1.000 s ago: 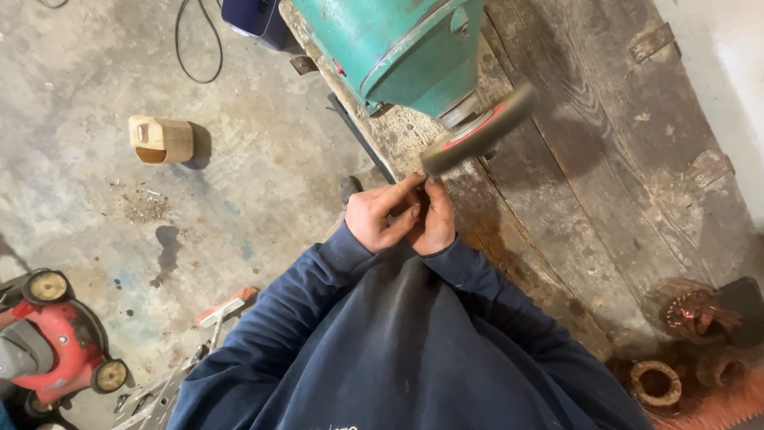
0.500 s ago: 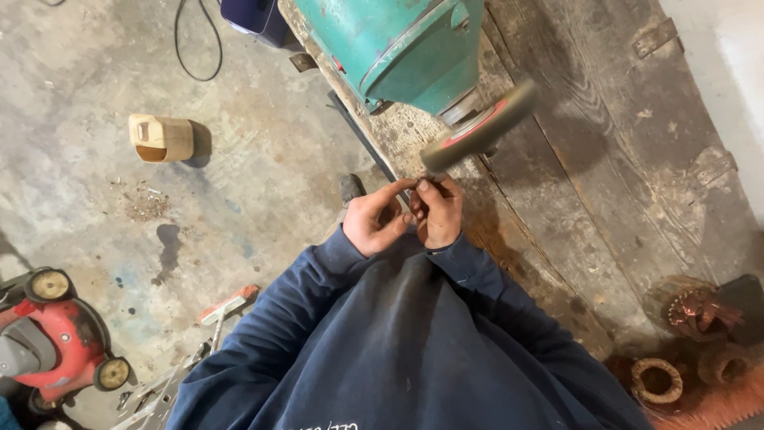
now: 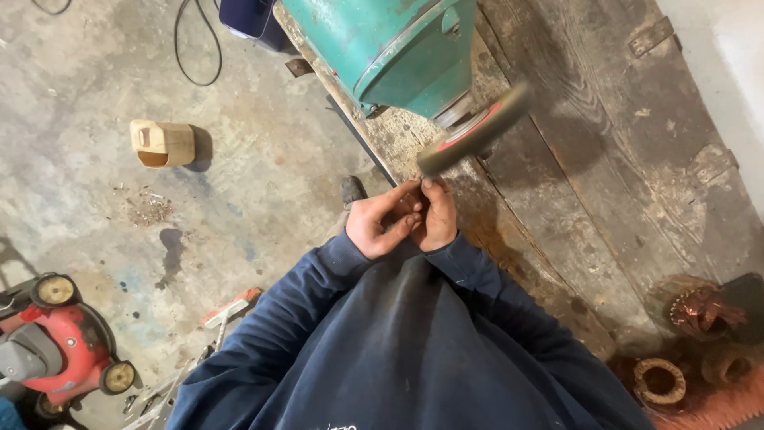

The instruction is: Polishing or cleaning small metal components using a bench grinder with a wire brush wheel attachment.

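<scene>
Head view, hands (image 3: pixel 406 219) pinched together on hidden small part, just below grinding wheel (image 3: pixel 475 130)

Your two hands pinch a small dark part (image 3: pixel 413 213), mostly hidden, just below the edge of the grey grinding wheel (image 3: pixel 475 130).

Your one head camera looked almost straight down past your dark blue sleeves, close on both hands, the left hand (image 3: pixel 380 225) and the right hand (image 3: pixel 436 215), with the wooden desk (image 3: pixel 605 199) ahead and the concrete floor (image 3: pixel 95 207) on the left.
</scene>
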